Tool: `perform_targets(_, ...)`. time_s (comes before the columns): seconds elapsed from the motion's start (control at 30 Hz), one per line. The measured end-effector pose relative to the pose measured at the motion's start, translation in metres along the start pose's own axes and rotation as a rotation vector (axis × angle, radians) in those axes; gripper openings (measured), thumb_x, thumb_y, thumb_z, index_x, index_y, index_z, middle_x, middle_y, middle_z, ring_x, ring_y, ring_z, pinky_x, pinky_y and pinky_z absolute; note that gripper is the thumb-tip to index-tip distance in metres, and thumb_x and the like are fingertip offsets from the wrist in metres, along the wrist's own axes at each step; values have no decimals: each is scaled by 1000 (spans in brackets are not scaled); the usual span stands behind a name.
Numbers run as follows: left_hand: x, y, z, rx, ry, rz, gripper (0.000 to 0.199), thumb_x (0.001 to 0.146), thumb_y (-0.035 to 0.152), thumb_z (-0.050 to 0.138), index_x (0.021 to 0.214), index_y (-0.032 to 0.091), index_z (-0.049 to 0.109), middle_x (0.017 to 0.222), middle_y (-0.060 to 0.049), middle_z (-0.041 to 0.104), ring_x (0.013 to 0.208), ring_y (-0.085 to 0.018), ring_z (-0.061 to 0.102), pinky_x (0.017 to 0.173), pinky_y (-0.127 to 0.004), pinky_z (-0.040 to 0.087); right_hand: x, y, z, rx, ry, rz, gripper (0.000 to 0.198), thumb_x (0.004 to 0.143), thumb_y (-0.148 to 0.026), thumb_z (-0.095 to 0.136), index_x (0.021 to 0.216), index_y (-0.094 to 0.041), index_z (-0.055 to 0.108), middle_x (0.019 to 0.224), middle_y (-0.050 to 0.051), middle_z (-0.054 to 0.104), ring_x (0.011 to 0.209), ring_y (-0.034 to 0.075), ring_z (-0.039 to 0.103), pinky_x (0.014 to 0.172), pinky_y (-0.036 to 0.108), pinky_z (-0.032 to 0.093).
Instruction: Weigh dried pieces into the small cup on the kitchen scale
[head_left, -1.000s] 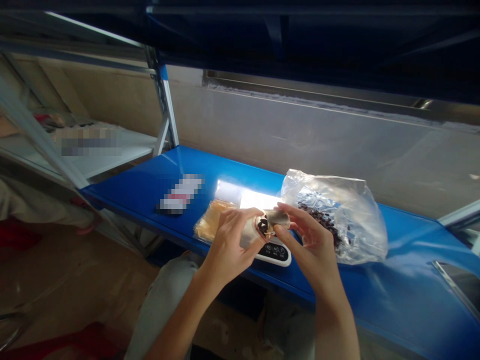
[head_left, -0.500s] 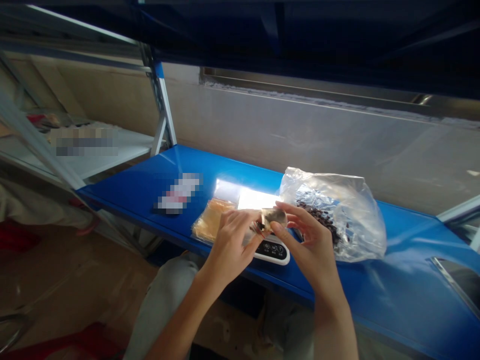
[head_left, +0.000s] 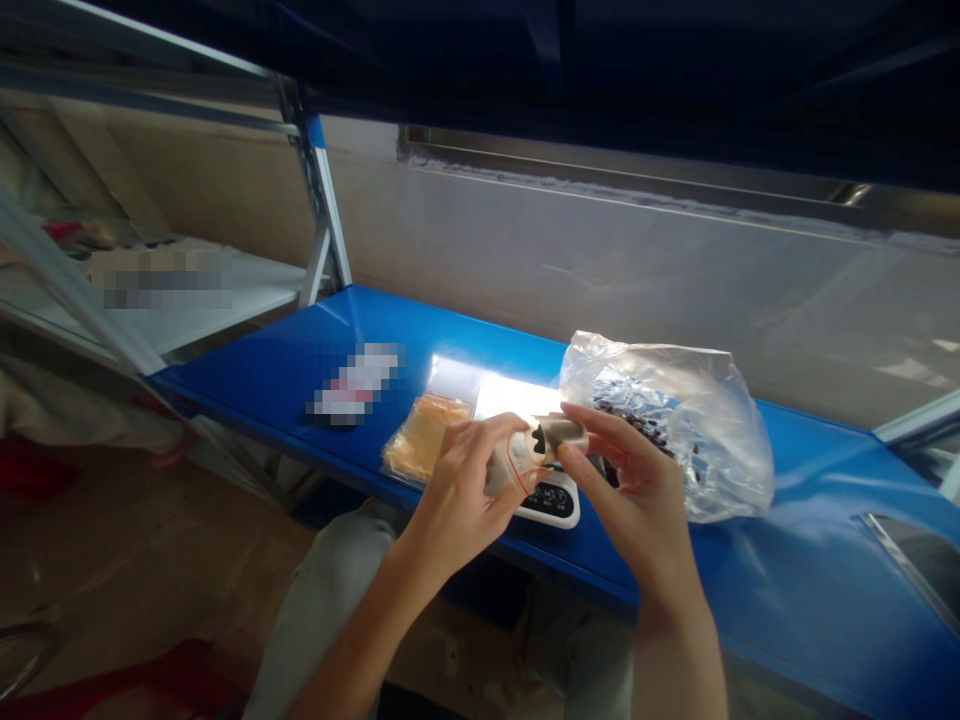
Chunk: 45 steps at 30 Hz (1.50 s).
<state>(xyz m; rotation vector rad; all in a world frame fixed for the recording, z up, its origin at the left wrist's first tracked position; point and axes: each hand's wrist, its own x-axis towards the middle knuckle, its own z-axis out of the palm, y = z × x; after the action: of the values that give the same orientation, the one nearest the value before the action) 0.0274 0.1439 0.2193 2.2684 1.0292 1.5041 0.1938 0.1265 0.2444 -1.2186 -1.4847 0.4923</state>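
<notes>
My left hand (head_left: 465, 490) is closed around a small clear zip bag (head_left: 517, 455) with a red line near its mouth. Between the fingers and thumb of my right hand (head_left: 641, 490) is a small metal cup (head_left: 568, 431). The cup lies on its side, its rim at the bag's mouth, with dark pieces showing at the rim. Both hands are above a white digital scale (head_left: 562, 512), covering part of it. Just right of the scale lies a large clear plastic bag (head_left: 731, 420) holding many dark bean-like pieces (head_left: 634, 425), partly behind my right hand.
A stack of small clear bags with a yellowish tint (head_left: 421, 435) lies left of the scale on the blue shelf (head_left: 465, 325). Farther left is a blurred-out white and pink item (head_left: 356, 385). A metal upright (head_left: 326, 205) stands at the back left; another blue shelf (head_left: 450, 60) hangs overhead.
The metal cup and my right hand have shifted slightly right. The small bag's mouth and red line now show at the cup's rim.
</notes>
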Motion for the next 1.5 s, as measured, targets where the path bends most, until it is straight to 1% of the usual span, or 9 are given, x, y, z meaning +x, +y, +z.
perform_targets(0.3, 2, 9, 7, -37, 74, 74, 36, 90, 20, 56, 124, 28, 47, 114, -3, 66, 106, -19, 60, 91, -33, 47, -1, -2, 2, 75, 24, -27, 22, 71, -30, 76, 92, -26, 71, 86, 2, 73, 79, 20, 67, 70, 32, 53)
perform_targets(0.4, 2, 10, 9, -42, 84, 90, 33, 89, 17, 57, 120, 27, 49, 109, -2, 68, 102, -18, 62, 89, -32, 47, -2, -4, 1, 74, 42, -36, 22, 71, -30, 76, 92, -27, 72, 89, 2, 74, 81, 20, 67, 71, 33, 52)
perform_targets(0.53, 1, 7, 11, -26, 100, 96, 33, 87, 14, 58, 116, 25, 48, 105, -2, 68, 98, -18, 63, 87, -32, 47, -2, -4, -2, 0, -8, -51, 28, 70, -29, 77, 98, -29, 73, 95, 2, 75, 82, 21, 67, 66, 32, 53)
perform_targets(0.7, 1, 5, 9, -20, 110, 73, 27, 87, 20, 60, 112, 23, 49, 100, -3, 67, 94, -19, 63, 84, -31, 48, -2, -5, -3, -62, -5, -32, 28, 72, -31, 75, 100, -29, 74, 95, 2, 75, 81, 22, 66, 67, 33, 53)
perform_targets(0.97, -4, 1, 16, -95, 223, 58, 31, 83, 29, 67, 109, 22, 52, 97, -4, 66, 93, -19, 63, 80, -30, 52, -5, -7, -1, 32, 79, 6, 28, 73, -30, 73, 101, -27, 74, 96, 3, 75, 87, 24, 66, 79, 39, 50)
perform_targets(1.1, -1, 4, 13, -89, 190, 93, 37, 84, 28, 65, 118, 22, 50, 105, -5, 67, 97, -18, 64, 85, -31, 51, -6, -8, -1, 80, 90, -12, 28, 72, -26, 74, 99, -30, 75, 96, 1, 75, 85, 22, 65, 80, 38, 49)
perform_targets(1.23, 4, 6, 9, -47, 133, 149, 33, 86, 23, 63, 117, 23, 51, 105, -4, 69, 97, -18, 64, 86, -31, 49, -5, -9, -1, 71, 75, -23, 29, 71, -26, 75, 99, -29, 75, 97, 2, 74, 85, 21, 64, 77, 36, 50)
perform_targets(1.37, 4, 5, 9, -31, 65, 131, 30, 86, 22, 62, 115, 22, 53, 104, -4, 70, 97, -19, 64, 85, -32, 49, -4, -11, 0, 29, 85, 13, 26, 70, -29, 75, 95, -27, 75, 94, 4, 74, 84, 22, 64, 72, 35, 52)
perform_targets(1.5, 4, 5, 9, -27, 61, 115, 28, 86, 22, 62, 113, 22, 53, 103, -3, 70, 96, -18, 64, 85, -31, 48, -5, -13, 1, 17, 94, 35, 25, 69, -30, 75, 93, -27, 76, 92, 4, 74, 81, 22, 64, 65, 32, 51)
